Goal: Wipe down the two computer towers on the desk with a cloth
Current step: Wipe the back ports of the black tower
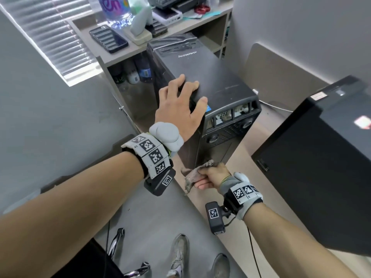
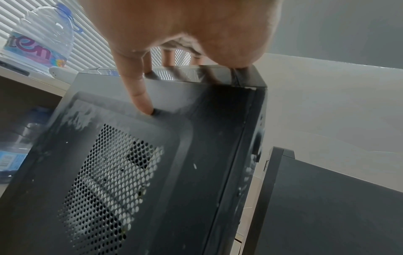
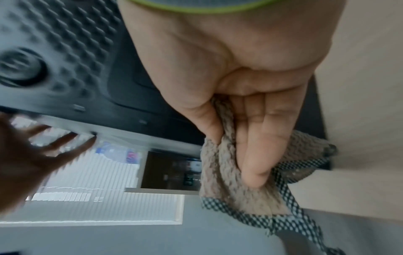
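Observation:
A black Lenovo tower [image 1: 210, 77] stands on the beige desk [image 1: 267, 125], its front panel facing me. My left hand [image 1: 186, 93] rests on its top near the front edge, fingers straight and spread. In the left wrist view one fingertip [image 2: 146, 110] presses the dusty vented side panel [image 2: 122, 172]. My right hand [image 1: 210, 177] grips a grey-brown cloth [image 1: 192, 175] with a checked border [image 3: 229, 189], low in front of the tower's base. A second black tower [image 1: 321, 157] stands to the right.
Behind the tower, a shelf carries a phone [image 1: 108, 39], a big water bottle [image 1: 114, 9] and small devices, with bottles [image 1: 138, 73] underneath. A white cable [image 1: 275, 104] runs between the towers. Shoes [image 1: 178, 255] and a chair base lie below the desk edge.

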Available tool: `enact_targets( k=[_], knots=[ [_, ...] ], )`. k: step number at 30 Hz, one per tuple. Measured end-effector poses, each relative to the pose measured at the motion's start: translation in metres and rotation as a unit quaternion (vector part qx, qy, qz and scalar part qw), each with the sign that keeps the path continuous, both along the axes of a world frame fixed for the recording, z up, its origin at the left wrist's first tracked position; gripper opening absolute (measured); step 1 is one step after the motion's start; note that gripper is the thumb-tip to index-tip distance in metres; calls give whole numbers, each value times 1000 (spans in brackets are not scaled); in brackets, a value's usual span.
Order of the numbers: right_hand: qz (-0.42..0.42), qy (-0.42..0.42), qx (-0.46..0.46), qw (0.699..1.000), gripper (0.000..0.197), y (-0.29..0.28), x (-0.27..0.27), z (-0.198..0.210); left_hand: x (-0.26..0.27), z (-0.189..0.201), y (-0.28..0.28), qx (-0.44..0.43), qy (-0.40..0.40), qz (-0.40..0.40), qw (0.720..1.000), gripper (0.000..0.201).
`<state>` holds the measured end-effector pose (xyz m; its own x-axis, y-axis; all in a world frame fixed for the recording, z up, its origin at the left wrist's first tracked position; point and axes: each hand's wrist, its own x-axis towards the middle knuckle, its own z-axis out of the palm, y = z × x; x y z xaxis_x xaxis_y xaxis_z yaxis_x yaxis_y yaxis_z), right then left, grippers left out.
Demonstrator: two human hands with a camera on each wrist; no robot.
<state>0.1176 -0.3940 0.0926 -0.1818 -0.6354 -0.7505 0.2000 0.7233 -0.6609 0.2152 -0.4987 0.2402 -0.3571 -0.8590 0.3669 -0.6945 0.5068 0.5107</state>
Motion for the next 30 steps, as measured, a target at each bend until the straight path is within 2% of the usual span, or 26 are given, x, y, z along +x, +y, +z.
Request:
enact_targets(
  k=[4, 8, 10, 14, 17, 21, 24, 27, 30],
  knots=[
    [0, 0, -63, 998, 23, 4, -24, 52, 0, 0, 0, 5, 8, 1, 1000, 57],
    [-63, 65, -89, 992, 21, 2, -69, 70, -2, -1, 1, 5, 8, 5, 1000, 58],
    [-100, 86, -89, 987, 19, 2, -83, 63, -1, -1, 1, 6, 9, 2, 1000, 59],
    [-114, 91, -52, 988, 25, 0, -80, 25, 0, -1, 1, 2, 14, 5, 1000, 57],
    [-124, 55, -3, 991, 18, -6, -67, -22, 0, -5, 0, -3, 17, 12, 1000, 55],
    [-127, 48, 57, 989, 10, -12, -44, -81, -3, -9, 0, -7, 17, 14, 1000, 57],
    [-124, 36, 64, 990, 14, -14, -27, -93, -2, -7, 0, -5, 18, 12, 1000, 57],
    [-90, 16, 76, 993, 13, -12, -12, -87, 2, -7, 0, -5, 21, 11, 1000, 57],
    [-45, 14, 65, 997, 21, -10, -12, -67, 1, -6, -1, -5, 17, 8, 1000, 55]
  ],
)
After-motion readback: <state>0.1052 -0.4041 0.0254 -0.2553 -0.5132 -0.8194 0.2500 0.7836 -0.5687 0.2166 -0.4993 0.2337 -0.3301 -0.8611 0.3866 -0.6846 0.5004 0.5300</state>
